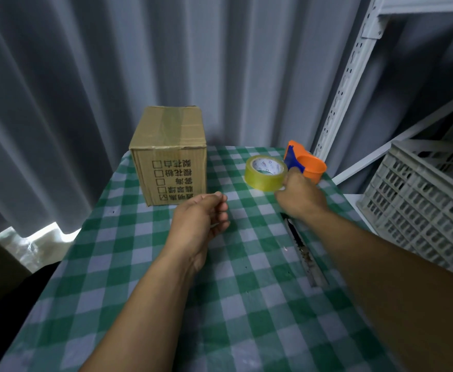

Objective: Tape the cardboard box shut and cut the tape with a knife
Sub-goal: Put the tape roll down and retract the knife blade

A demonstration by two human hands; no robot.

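Note:
A brown cardboard box [169, 154] with printed characters stands at the far left of the table, a strip of clear tape running over its closed top. A yellowish tape roll [265, 172] lies flat to its right. My right hand [299, 196] is at the roll's near right side, fingers touching its rim. Behind the roll sits an orange and blue tape dispenser [304, 163]. A long knife [302, 248] lies on the cloth, partly under my right forearm. My left hand [201, 218] hovers just in front of the box, fingers loosely curled, holding nothing.
The table wears a green and white checked cloth [166, 291]. A grey plastic crate [424, 200] stands at the right beside a white metal shelf frame [354, 76]. Grey curtains [86, 76] hang close behind the table.

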